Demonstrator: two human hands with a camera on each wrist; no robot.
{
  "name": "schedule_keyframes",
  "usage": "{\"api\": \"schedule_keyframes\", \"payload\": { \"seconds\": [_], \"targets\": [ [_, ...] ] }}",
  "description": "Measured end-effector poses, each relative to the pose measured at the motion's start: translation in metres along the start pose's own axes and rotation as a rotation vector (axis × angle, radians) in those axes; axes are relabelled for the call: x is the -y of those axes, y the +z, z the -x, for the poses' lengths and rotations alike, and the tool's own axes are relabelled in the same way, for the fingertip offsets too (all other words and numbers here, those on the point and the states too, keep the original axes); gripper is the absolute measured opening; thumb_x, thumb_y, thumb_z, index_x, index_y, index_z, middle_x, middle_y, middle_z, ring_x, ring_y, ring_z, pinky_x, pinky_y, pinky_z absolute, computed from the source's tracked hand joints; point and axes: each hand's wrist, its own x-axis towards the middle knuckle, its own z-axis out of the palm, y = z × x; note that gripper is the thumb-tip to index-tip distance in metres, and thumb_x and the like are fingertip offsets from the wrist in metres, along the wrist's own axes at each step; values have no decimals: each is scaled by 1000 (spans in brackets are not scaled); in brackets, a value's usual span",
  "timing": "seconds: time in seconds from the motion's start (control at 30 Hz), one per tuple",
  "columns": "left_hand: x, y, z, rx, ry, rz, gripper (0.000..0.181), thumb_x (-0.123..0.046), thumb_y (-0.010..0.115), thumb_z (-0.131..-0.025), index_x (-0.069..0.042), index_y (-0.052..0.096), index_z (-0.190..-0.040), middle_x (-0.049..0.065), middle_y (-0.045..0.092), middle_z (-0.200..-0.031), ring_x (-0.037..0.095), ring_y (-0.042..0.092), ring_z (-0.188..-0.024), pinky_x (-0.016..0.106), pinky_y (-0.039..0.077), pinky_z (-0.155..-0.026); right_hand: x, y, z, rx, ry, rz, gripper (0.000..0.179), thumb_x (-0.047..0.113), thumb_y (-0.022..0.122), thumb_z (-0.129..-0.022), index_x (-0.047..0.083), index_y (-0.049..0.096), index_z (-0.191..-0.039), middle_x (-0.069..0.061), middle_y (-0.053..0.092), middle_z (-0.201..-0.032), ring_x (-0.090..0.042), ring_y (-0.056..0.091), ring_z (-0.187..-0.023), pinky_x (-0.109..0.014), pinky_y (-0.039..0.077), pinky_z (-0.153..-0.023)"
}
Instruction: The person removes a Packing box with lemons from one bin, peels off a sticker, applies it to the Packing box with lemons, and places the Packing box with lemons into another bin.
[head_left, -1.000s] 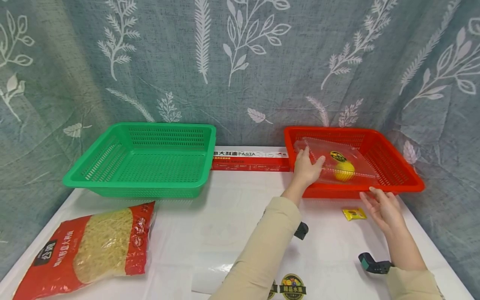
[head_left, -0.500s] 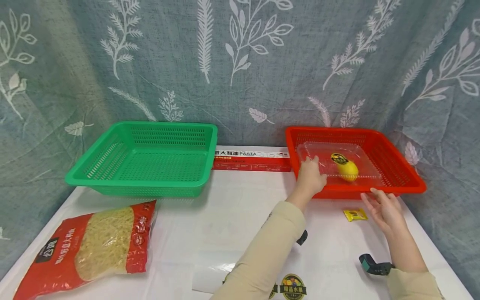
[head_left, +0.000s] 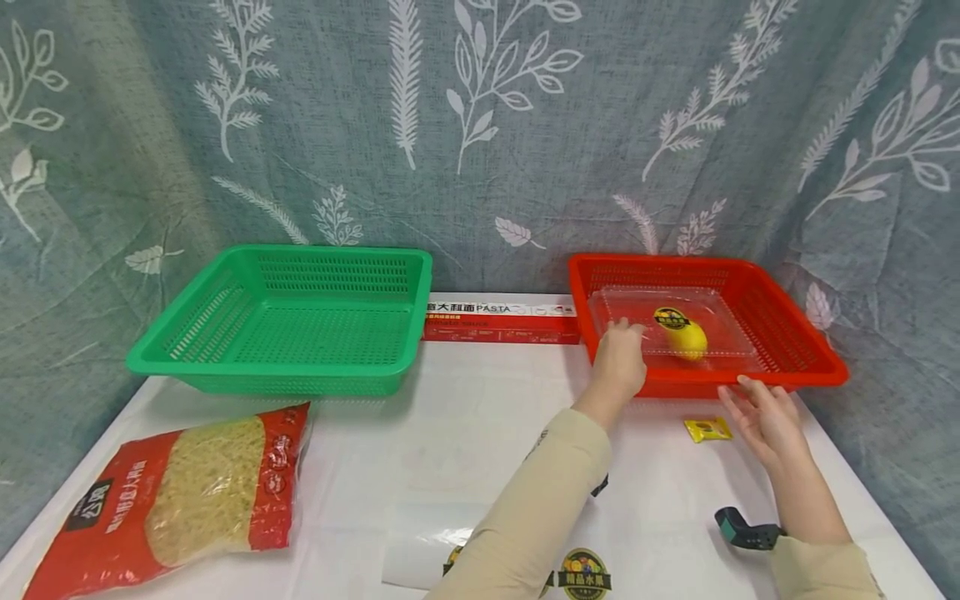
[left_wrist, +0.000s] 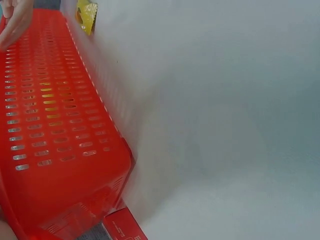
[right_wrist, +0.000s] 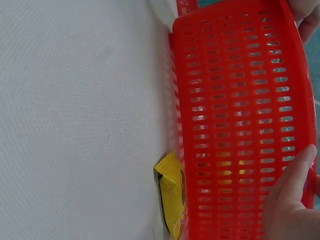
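A clear plastic clamshell box with a dark round fruit label lies in the red basket. Inside or beneath the clear box shows a yellow lemon-like fruit. My left hand reaches over the basket's front left rim, fingers bent at the box's near left edge; the fingertips are partly hidden. My right hand holds the front rim near the right corner, thumb along the outer wall, another finger over the rim in the right wrist view. Below the rim lies a small yellow packet.
A green basket stands at the back left. Between the baskets lies a red and white pasta box. A red pasta bag is at front left. Clear film and round fruit labels lie at the front edge.
The clear box, tilted up at its far left a second ago, now lies flatter in the red basket. My left hand's fingers have gone from spread to bent. My right hand stays put.
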Motion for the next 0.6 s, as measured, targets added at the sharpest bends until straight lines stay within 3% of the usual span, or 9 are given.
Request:
{"api": "schedule_keyframes", "payload": {
  "seconds": [0.17,0.33,0.5,0.6],
  "targets": [
    [0,-2,-1,-36,26,-19,40,-9,66,-82,-16,60,-121,5,43,-137,20,43,-123,22,33,-101,1,0,-1,-5,13,0,63,17,69,-82,34,29,-126,7,42,-122,-14,54,-109,-31,46,-88],
    [5,-8,2,-20,45,92,39,-14,61,-86,-15,57,-125,3,41,-138,17,42,-124,23,37,-98,0,14,12,-9,50,7,55,22,68,-82,32,33,-124,7,47,-118,-11,56,-106,-27,47,-87],
    [16,-20,9,5,176,135,39,-14,57,-88,-11,55,-126,7,44,-135,20,39,-125,29,36,-101,8,43,44,10,140,-95,51,19,64,-86,30,34,-126,3,51,-112,-13,57,-104,-27,48,-86],
    [25,-30,18,61,247,186,40,-13,57,-88,-9,53,-128,9,43,-136,20,37,-127,30,36,-100,9,48,57,33,156,-53,46,23,63,-86,27,37,-125,1,56,-104,-14,60,-99,-26,48,-85]
  ]
}}
